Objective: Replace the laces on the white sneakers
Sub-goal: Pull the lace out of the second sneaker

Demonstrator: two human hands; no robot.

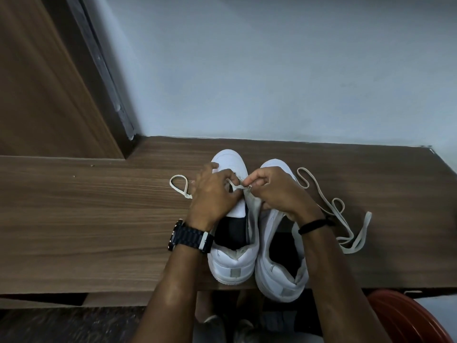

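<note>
With both hands over the left sneaker — left hand and right hand pinched on lace; loose lace beside right wrist.

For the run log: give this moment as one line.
stage: lacing left sneaker | left hand: pinching lace | right hand: pinching lace tip | right sneaker: unlaced | spare lace: loose on table

Two white leather sneakers sit side by side on the brown wooden surface. The left hand and right hand pinch a flat cream lace, maybe at an eyelet.
</note>
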